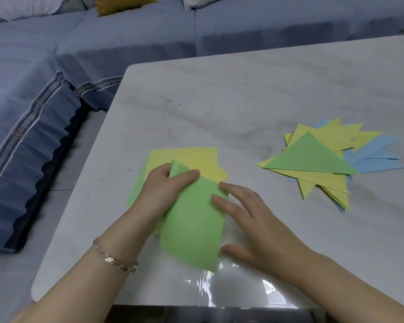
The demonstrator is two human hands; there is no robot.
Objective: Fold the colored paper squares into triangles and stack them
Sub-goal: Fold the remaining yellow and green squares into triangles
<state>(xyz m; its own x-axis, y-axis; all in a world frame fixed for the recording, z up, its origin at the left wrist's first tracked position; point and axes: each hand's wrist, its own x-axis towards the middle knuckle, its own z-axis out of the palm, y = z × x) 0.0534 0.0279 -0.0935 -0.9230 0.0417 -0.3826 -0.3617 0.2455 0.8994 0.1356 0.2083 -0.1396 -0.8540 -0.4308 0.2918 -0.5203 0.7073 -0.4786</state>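
A green paper square (191,227) curls up off the table in front of me. My left hand (163,190) pinches its far corner between thumb and fingers. My right hand (250,217) lies with straight fingers against the sheet's right edge, thumb near its lower corner. Under the green sheet sits a pile of flat squares (196,159), yellow on top with green showing at the left. To the right lies a fanned stack of folded triangles (317,159), a green one on top of yellow and blue ones.
The marble table (243,94) ends at a rounded left edge and a glossy near edge. A blue sofa (44,78) wraps the left and far sides, with cushions at the back. A bracelet is on my left wrist.
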